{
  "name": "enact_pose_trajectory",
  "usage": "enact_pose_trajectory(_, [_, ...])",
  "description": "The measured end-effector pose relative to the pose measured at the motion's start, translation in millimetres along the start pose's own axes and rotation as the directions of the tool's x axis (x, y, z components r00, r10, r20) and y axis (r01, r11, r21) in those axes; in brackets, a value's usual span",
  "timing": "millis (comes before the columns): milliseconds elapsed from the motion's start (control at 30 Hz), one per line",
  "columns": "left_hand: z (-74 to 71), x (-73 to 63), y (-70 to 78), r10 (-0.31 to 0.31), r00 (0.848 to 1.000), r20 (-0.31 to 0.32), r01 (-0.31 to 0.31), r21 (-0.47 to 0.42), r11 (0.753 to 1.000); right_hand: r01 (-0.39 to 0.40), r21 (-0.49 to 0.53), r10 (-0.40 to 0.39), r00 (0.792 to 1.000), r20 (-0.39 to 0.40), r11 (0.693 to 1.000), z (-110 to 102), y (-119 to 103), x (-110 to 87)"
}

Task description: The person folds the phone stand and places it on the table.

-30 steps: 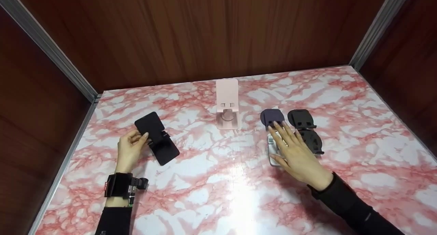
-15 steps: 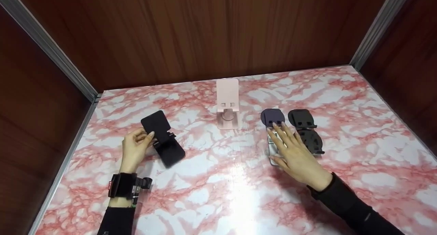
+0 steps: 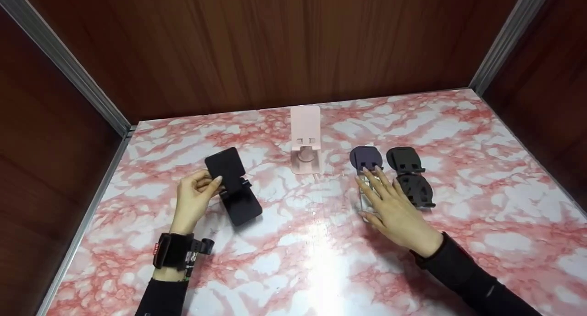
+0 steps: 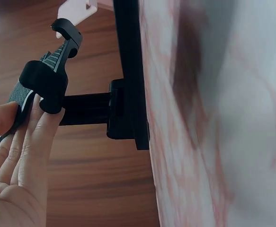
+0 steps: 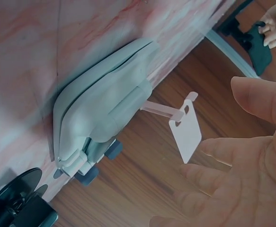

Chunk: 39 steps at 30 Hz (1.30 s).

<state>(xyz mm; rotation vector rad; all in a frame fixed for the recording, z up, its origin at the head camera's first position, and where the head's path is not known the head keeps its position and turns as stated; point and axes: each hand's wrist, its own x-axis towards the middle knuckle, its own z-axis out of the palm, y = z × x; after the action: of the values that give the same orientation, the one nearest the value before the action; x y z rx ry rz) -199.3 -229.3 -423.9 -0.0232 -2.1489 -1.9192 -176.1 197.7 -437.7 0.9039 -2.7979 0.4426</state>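
My left hand pinches the upper plate of an unfolded black phone stand between thumb and fingers. In the left wrist view the thumb and fingers lie on either side of the plate, by its hooks, and a post runs to the flat base, close to the table. My right hand is spread over a pale folded phone stand, mostly hidden under it in the head view. In the right wrist view a gap shows between palm and stand, and the fingers are nearly straight.
A pink phone stand stands unfolded at the back middle. Beyond my right fingers lie a folded purple stand, a folded black stand and another dark round one. Wooden panels wall the marbled table.
My left hand has carried the black phone stand to the right, towards the pink one. My right hand has shifted only slightly left over the pale stand.
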Motion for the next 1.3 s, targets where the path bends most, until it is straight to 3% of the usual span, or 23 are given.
enact_pose_trajectory(400, [31.2,-7.5,12.5,0.064,0.993,0.101,-0.065,0.006,0.998,0.08,-0.035,-0.08,0.997,0.0,0.996,4,-12,7.4])
enact_pose_trajectory(700, [53.9,-9.6,15.6,0.111,0.979,0.168,-0.118,0.029,0.993,0.136,0.013,-0.137,0.991,0.014,0.991,11,-21,13.8])
enact_pose_trajectory(933, [72.7,-7.2,22.5,0.145,0.96,0.238,-0.15,0.005,0.989,0.124,0.23,-0.155,0.98,0.122,0.965,11,-36,19.4])
enact_pose_trajectory(1200, [97.8,-16.5,67.5,0.201,0.932,0.303,-0.227,0.052,0.973,-0.004,0.44,-0.09,0.977,0.192,0.898,12,-42,31.1])
enact_pose_trajectory(1300, [104.9,-18.5,78.1,0.203,0.921,0.331,-0.244,0.087,0.966,-0.057,0.525,-0.075,0.971,0.226,0.849,12,-38,35.0])
